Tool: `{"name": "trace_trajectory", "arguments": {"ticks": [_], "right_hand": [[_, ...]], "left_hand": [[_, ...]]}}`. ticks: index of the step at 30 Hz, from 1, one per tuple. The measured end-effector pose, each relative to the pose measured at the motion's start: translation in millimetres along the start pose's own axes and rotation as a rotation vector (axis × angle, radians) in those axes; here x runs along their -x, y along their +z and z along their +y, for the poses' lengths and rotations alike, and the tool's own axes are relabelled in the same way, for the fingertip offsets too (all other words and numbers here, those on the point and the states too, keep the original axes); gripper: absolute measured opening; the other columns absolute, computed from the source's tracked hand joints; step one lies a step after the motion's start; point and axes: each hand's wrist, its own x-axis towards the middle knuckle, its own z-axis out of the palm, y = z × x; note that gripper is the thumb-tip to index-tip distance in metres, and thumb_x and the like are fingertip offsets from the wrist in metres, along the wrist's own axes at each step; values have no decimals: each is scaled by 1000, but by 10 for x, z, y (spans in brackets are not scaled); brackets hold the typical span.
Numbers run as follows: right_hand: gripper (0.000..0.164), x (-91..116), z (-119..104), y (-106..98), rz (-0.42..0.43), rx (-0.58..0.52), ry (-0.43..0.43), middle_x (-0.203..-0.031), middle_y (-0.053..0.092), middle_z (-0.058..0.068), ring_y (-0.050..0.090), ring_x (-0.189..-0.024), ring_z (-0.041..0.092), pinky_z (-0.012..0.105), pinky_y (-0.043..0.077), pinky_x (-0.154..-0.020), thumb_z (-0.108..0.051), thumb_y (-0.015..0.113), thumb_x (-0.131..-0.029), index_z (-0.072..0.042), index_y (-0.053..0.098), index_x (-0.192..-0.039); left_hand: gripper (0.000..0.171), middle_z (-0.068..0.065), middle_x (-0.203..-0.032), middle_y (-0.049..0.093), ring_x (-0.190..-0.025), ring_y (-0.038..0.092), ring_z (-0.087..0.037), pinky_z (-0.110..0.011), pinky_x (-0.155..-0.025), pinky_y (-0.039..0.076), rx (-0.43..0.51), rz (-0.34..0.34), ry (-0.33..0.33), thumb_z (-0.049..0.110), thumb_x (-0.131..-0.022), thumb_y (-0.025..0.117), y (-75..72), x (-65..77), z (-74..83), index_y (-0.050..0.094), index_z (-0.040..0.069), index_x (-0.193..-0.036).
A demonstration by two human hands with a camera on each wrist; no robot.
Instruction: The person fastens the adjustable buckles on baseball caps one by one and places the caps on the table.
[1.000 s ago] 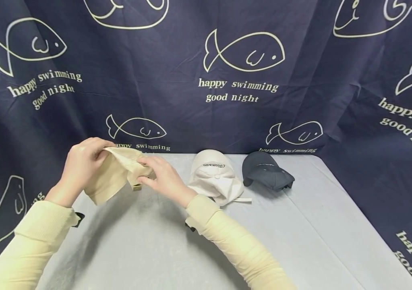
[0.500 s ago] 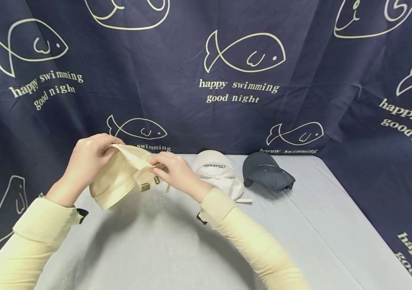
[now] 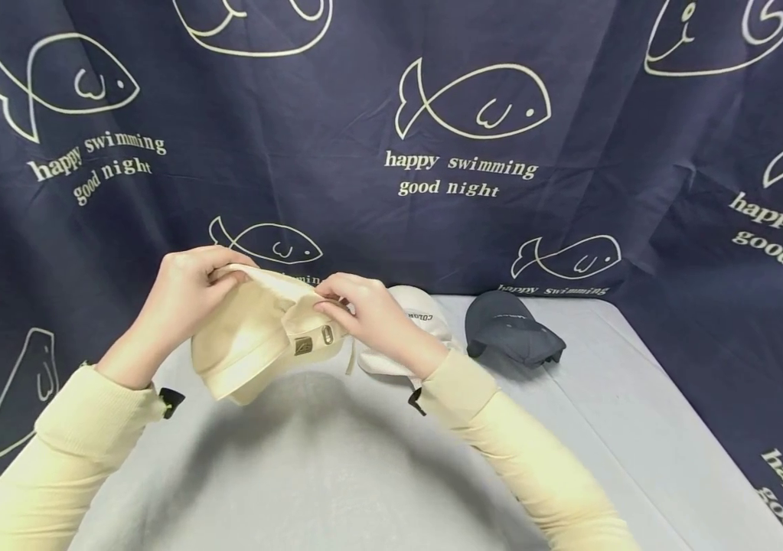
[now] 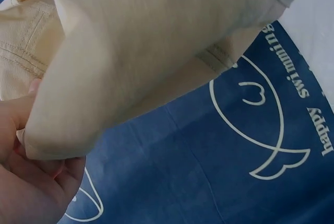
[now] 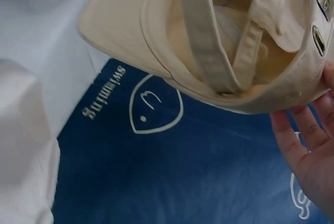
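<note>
A cream baseball cap point(image 3: 239, 337) is held up over the near-left half of the table. My left hand point(image 3: 187, 295) grips its upper left edge, thumb and fingers on either side of the cloth; in the left wrist view the left hand point(image 4: 39, 179) sits under a fold of it. My right hand point(image 3: 373, 314) pinches the band near a metal buckle point(image 3: 304, 346). In the right wrist view the cap's opening faces the camera, its brim point(image 5: 120, 23) points left, and a loose strap point(image 5: 203, 31) is bent inside the crown.
A white cap point(image 3: 425, 302) with dark lettering lies at the table's back, partly behind my right hand. Right of it is a dark navy cap point(image 3: 508, 329). Behind the pale table point(image 3: 336, 467) hangs a blue fish-print cloth point(image 3: 336, 153).
Both hands have carried the cream cap to the right, turning it so its buckle and more of its band show. The white cap is now more covered by my right hand.
</note>
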Motion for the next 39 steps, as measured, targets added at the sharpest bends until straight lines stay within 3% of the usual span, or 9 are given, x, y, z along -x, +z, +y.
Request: {"name": "trace_trajectory", "arguments": {"ticks": [10,15,21,28,39], "right_hand": [[7,48,-58,-329,-65,-20,33,-75,57,-8,52,-71,0,18,49,-64,-20,62,-83,-13,61,-86],[5,107,-76,-466,-112,-39,104,-75,59,-8,54,-71,0,14,47,-63,-19,63,-83,-14,61,-84],[5,209,-84,-612,-134,-73,198,-75,60,-8,56,-72,2,18,49,-61,-19,63,-82,-15,62,-83],[4,318,-31,-764,-125,-126,305,-74,59,-7,54,-71,5,24,49,-62,-19,62,-84,-16,64,-83],[5,531,73,-907,-116,-136,442,-72,58,-6,51,-63,7,20,42,-55,-22,61,-84,-18,63,-85]], "left_hand": [[8,8,-75,66,-64,49,3,-10,-57,37,49,-65,-50,14,-74,71,61,-68,150,71,19,-80],[6,11,-70,64,-60,49,0,-12,-53,37,81,-129,-59,17,-75,70,116,-106,211,70,22,-79],[6,9,-68,62,-58,47,-5,-16,-51,35,127,-195,-53,22,-75,70,223,-147,289,70,21,-81],[8,8,-62,55,-55,45,-7,-19,-49,35,180,-248,-46,26,-74,71,363,-203,378,69,21,-80],[9,6,-60,50,-53,43,-8,-20,-47,34,310,-322,-30,24,-76,69,639,-259,459,69,16,-81]]}}
